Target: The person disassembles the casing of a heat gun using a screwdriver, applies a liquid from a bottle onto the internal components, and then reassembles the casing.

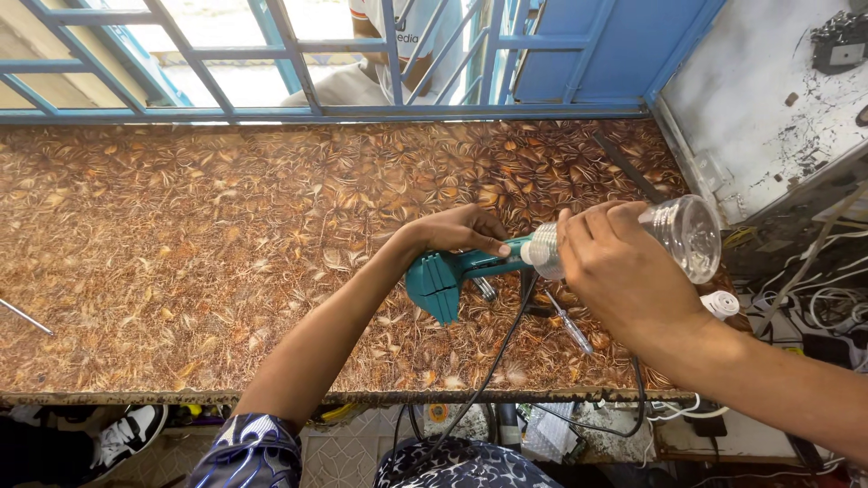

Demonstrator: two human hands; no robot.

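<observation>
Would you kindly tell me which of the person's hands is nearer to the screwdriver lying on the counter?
Right. The right hand, holding a clear plastic bottle, is just above the screwdriver. The left hand grips the teal tool farther to the left.

Right hand (615, 271) covers the bottle (674, 237) middle; its neck meets the teal tool (452, 276) under the left hand (457, 230). Rod (23, 316) cut off at left edge.

Leaf-patterned brown countertop (181, 253), blue window grille (226, 54) with daylight behind, patterned floor tiles (344, 456) below
</observation>
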